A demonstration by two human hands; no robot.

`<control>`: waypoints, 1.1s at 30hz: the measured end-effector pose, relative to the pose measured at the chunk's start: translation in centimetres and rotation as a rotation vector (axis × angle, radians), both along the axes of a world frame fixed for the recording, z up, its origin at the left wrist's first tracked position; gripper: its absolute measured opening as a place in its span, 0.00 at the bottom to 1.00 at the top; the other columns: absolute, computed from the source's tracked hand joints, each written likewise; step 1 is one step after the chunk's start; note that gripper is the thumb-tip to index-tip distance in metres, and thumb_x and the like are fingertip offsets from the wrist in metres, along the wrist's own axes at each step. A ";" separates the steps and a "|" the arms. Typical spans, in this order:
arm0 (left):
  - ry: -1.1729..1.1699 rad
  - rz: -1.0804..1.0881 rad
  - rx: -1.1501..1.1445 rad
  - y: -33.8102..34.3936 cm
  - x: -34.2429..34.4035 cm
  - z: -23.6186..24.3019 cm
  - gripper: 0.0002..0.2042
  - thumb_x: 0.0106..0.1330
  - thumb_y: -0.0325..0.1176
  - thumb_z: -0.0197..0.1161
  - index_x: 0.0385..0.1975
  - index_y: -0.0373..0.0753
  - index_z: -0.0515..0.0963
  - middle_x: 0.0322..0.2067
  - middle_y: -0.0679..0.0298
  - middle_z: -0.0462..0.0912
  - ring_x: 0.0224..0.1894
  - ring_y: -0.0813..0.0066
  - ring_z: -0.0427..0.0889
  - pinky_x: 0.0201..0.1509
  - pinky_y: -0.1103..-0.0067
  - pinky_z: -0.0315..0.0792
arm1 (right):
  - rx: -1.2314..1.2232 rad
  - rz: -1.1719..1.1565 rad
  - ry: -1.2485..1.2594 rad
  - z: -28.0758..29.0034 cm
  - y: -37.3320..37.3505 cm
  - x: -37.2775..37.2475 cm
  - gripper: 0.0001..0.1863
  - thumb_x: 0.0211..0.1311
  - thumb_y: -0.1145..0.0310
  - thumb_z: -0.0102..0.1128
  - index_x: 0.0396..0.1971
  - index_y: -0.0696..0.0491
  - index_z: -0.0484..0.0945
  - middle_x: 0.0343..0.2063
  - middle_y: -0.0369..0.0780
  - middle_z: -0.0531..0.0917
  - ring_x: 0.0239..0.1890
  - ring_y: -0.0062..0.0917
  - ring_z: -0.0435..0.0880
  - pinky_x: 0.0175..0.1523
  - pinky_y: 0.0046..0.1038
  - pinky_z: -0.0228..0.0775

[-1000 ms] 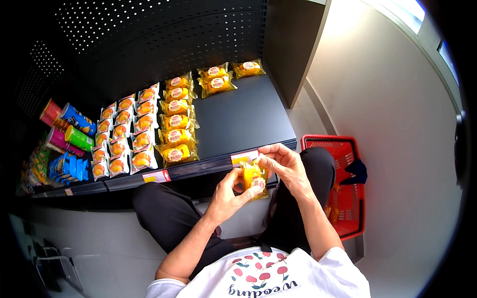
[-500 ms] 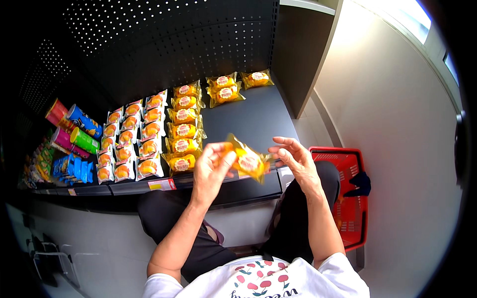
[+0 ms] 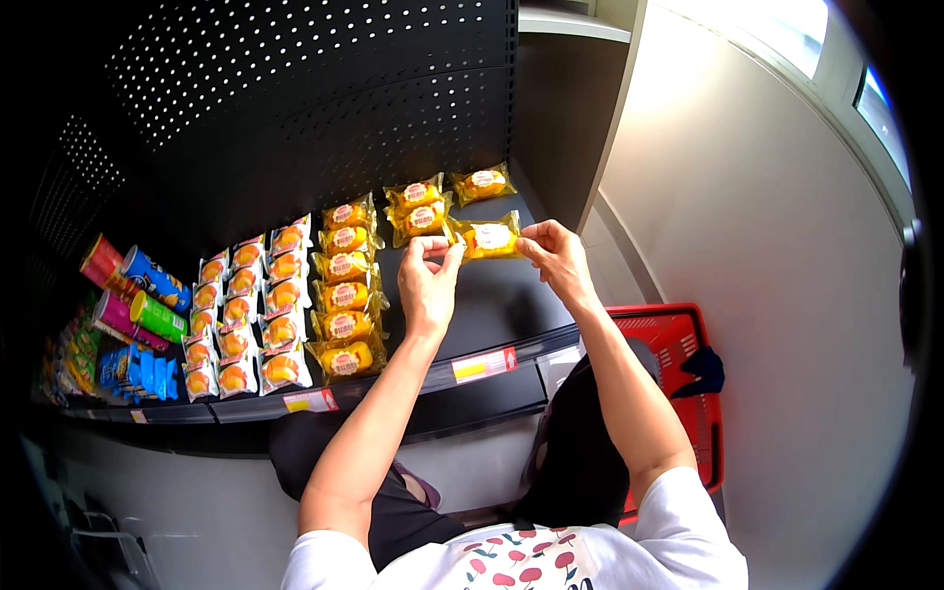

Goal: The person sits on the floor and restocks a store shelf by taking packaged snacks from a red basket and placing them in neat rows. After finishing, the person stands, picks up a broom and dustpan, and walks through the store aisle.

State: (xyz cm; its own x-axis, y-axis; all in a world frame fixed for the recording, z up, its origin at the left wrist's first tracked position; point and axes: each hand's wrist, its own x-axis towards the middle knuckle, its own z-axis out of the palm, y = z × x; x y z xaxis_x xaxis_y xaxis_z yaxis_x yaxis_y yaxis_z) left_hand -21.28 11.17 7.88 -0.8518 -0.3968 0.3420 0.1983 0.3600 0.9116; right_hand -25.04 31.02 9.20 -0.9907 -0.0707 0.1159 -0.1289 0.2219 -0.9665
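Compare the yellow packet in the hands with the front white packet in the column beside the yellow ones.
The yellow packet is held by its ends between the left hand and right hand; the white packet lies at the shelf's front edge.
The yellow packet has a see-through yellow wrapper; the white packet's is mostly white with an orange patch.
The yellow packet looks longer; the white packet looks squarer.
Both are wrapped packets.

Strong light comes from the window at the far right and makes the wall glow. The back board is very dark. A soft shadow lies on the shelf. The yellow packet shines. Small bags at the left look fuzzy. Edges bend; corners are black.
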 end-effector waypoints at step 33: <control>-0.303 -0.042 -0.264 3.4 -10.1 -3.7 0.31 0.64 0.40 0.70 0.64 0.28 0.71 0.40 0.50 0.89 0.43 0.66 0.88 0.51 0.73 0.79 | 0.117 -0.212 0.273 -6.8 -0.5 -13.4 0.07 0.61 0.77 0.58 0.38 0.62 0.80 0.28 0.43 0.86 0.30 0.24 0.84 0.37 0.27 0.79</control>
